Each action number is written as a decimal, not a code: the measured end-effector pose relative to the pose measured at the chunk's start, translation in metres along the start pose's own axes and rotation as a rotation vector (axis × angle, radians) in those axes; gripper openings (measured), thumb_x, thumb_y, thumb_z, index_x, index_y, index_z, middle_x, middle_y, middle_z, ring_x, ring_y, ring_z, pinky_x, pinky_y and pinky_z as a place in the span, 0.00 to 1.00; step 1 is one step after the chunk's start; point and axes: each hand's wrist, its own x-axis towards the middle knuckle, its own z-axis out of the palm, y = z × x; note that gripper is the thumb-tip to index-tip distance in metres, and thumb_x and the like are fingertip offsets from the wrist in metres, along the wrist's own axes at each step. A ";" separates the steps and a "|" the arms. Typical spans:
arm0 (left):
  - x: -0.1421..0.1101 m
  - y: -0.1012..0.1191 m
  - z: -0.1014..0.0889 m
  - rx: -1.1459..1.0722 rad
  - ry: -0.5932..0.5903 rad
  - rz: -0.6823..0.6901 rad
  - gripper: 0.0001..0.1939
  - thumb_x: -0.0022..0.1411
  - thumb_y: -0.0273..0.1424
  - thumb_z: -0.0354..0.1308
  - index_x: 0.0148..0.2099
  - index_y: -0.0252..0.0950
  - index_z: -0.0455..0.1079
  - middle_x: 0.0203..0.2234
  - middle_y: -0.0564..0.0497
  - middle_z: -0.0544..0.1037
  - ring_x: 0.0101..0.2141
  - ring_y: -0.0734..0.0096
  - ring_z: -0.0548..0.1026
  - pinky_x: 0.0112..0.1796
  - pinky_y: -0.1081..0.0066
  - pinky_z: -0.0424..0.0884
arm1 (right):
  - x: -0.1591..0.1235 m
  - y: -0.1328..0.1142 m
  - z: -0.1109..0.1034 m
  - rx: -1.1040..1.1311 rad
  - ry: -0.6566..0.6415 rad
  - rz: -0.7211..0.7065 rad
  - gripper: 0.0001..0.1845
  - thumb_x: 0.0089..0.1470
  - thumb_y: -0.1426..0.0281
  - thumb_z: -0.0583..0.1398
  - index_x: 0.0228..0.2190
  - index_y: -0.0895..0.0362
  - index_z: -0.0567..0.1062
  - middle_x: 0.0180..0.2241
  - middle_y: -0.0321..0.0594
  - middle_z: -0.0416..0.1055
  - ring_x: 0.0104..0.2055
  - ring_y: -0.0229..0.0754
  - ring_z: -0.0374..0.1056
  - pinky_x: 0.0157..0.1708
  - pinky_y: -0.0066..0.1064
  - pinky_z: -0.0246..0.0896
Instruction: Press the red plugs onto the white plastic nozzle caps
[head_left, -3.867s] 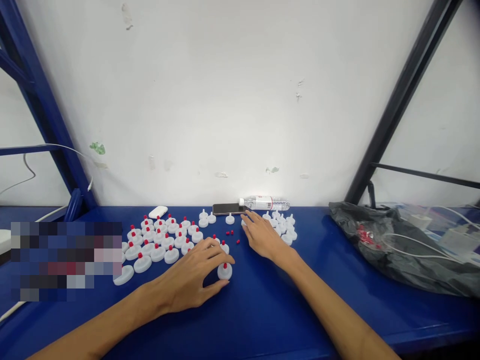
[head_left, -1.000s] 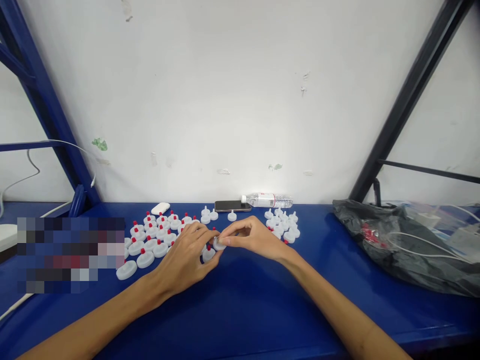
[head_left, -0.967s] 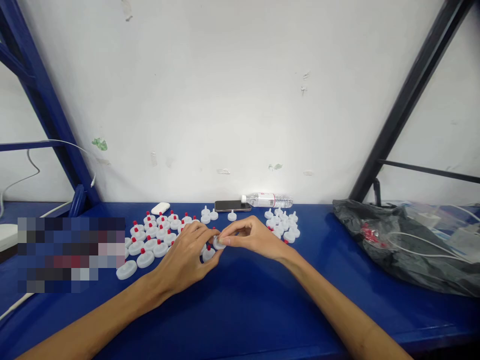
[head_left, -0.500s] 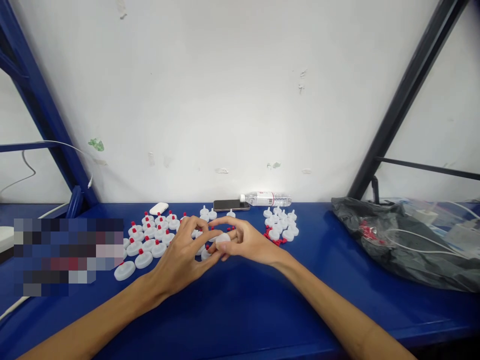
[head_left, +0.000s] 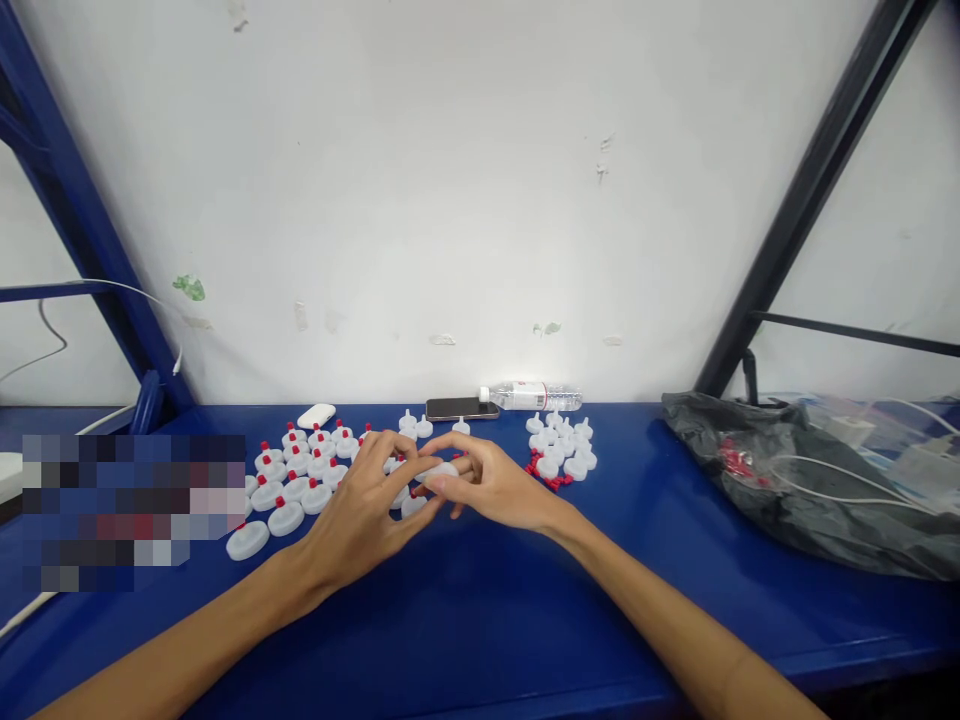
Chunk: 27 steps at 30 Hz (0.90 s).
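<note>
A white plastic nozzle cap [head_left: 440,470] is held between my two hands above the blue table. My right hand [head_left: 501,490] pinches it between thumb and fingers. On its other side, my left hand [head_left: 366,505] curls thumb and forefinger around it; their exact contact is partly hidden. Left of my hands stand rows of white nozzle caps with red tips [head_left: 285,517]. A pile of white nozzle caps without red tips [head_left: 576,468] lies to the right, with small red tips [head_left: 556,483] beside and under it. More caps sit behind my fingers, partly covered.
A phone [head_left: 461,408] and a clear water bottle [head_left: 536,396] lie against the wall, with a white rounded case [head_left: 316,416] further left. A dark plastic bag [head_left: 810,510] holding red pieces spreads at the right. Slanted metal posts [head_left: 795,190] flank the table [head_left: 480,620].
The cap between my hands has tilted, so its face now looks flatter, and my right thumb has shifted slightly. Both hands otherwise stay in the same place.
</note>
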 end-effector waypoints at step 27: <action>-0.004 0.000 0.005 -0.063 -0.212 -0.178 0.13 0.70 0.29 0.51 0.51 0.40 0.74 0.44 0.45 0.70 0.46 0.57 0.70 0.47 0.57 0.71 | 0.003 0.019 -0.016 -0.915 0.243 -0.121 0.10 0.70 0.66 0.56 0.39 0.54 0.76 0.43 0.40 0.78 0.48 0.45 0.72 0.50 0.37 0.62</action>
